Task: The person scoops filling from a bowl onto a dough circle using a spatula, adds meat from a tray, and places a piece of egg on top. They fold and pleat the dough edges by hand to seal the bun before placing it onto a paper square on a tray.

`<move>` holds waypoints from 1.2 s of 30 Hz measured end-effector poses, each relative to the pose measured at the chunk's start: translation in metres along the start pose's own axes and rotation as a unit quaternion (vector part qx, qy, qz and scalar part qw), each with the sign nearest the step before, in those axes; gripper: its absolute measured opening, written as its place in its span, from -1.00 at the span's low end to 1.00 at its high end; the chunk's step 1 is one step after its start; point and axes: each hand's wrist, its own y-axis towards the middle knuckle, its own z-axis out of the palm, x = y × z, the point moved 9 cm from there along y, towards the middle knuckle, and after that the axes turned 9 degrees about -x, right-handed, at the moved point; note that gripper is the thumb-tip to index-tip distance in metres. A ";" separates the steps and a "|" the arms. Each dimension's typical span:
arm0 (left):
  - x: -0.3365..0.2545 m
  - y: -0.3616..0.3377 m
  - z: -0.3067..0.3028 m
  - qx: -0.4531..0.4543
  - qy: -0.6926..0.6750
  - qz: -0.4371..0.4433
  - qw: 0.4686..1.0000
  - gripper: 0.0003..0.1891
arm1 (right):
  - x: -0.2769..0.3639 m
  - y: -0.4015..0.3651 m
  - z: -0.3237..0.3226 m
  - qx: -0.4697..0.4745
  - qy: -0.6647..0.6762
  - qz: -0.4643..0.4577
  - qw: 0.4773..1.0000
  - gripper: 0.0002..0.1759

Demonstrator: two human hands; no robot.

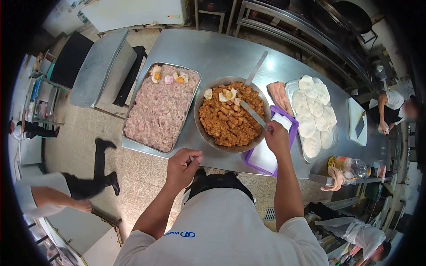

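Observation:
My right hand [278,136] is wrapped round the handle of a flat metal spatula [254,114]. Its blade reaches over brown cooked filling [222,128] in a round metal bowl [199,91]. Pieces of egg lie on the far part of that filling. My left hand [183,166] hovers at the near table edge, between the bowl and a metal tray [198,73]. Its fingers are curled and pressed together; whatever they hold, if anything, is hidden. The tray is full of pale pink minced meat [157,108], with egg pieces at its far end.
Another flat metal tool [256,68] lies behind the bowl. To the right are a purple-rimmed tray [296,128], a crumpled cloth [280,95], a tray of white dough rounds [310,111] and a plastic bottle [350,167]. Other people work at both sides.

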 end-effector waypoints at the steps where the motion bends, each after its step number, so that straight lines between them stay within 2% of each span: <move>1: -0.002 0.002 0.000 0.001 -0.001 0.005 1.000 -0.87 | 0.002 0.002 -0.001 -0.010 -0.013 -0.010 1.000 -0.81; 6: 0.002 0.003 -0.010 -0.016 -0.015 0.012 1.000 -0.87 | 0.014 0.005 -0.022 -0.026 -0.073 -0.043 0.996 -0.82; 8: 0.012 0.002 -0.014 -0.017 -0.033 -0.022 0.999 -0.87 | 0.013 0.004 -0.026 -0.024 -0.119 -0.038 0.992 -0.82; 11: 0.014 0.002 -0.014 -0.010 -0.007 -0.018 1.000 -0.86 | 0.027 0.006 -0.021 -0.031 -0.129 -0.075 0.988 -0.81; 14: 0.011 0.004 -0.013 -0.013 -0.010 0.001 1.000 -0.86 | 0.043 0.006 -0.012 -0.028 -0.135 -0.068 0.988 -0.81; 19: 0.007 0.005 -0.014 -0.024 -0.011 0.006 1.000 -0.86 | 0.027 0.004 0.001 -0.027 -0.061 -0.065 0.996 -0.79; 21: 0.008 0.005 -0.016 -0.029 -0.012 0.005 1.000 -0.86 | 0.007 -0.002 0.003 0.014 -0.005 0.043 0.999 -0.79; 25: 0.014 0.001 -0.011 -0.016 -0.006 -0.005 1.000 -0.86 | 0.005 -0.008 0.007 0.012 0.021 0.045 0.999 -0.80; 27: 0.016 0.001 -0.008 -0.011 -0.007 -0.009 1.000 -0.86 | 0.010 -0.005 0.010 -0.018 0.018 -0.001 1.000 -0.80; 34: 0.006 0.002 -0.007 -0.014 -0.020 0.012 1.000 -0.85 | 0.000 0.002 0.017 -0.015 0.038 0.021 0.999 -0.79; 36: 0.006 0.001 -0.011 -0.022 -0.017 0.016 0.999 -0.84 | -0.010 -0.005 0.016 -0.019 0.079 0.065 0.995 -0.79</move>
